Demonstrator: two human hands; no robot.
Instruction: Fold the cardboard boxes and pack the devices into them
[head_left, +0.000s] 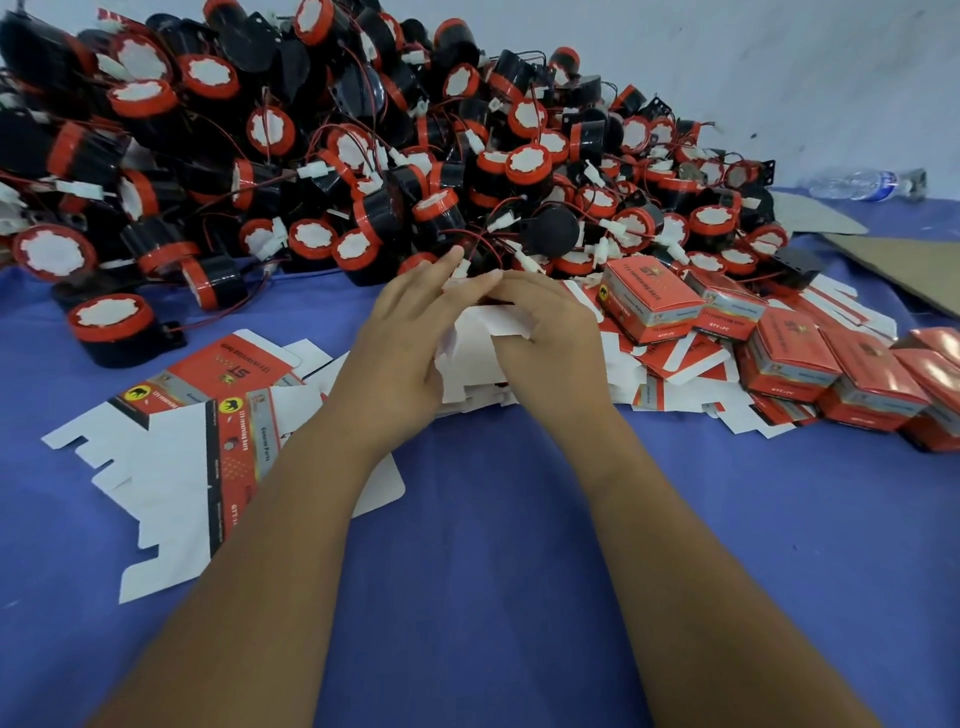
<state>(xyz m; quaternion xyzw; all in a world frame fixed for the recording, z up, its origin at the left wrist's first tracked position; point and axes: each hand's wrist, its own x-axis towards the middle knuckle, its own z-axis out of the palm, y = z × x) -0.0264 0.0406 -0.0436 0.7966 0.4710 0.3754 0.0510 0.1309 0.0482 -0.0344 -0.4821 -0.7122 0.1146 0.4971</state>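
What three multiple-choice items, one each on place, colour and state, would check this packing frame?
1. The folded boxes lie where?
A. right of the hands
B. left of the hands
C. on the device pile

2. The table cover is:
A. green
B. blue
C. grey

3. The box between the hands is:
A. closed
B. flat on the table
C. partly folded, flaps open

Key: 1 A, closed red boxes sit at right; 2 B, cloth is blue; 3 C, left hand and right hand hold it with white flaps showing.

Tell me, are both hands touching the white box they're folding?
Touching. The head view shows the left hand and right hand both holding the white cardboard box, fingers curled over its flaps.
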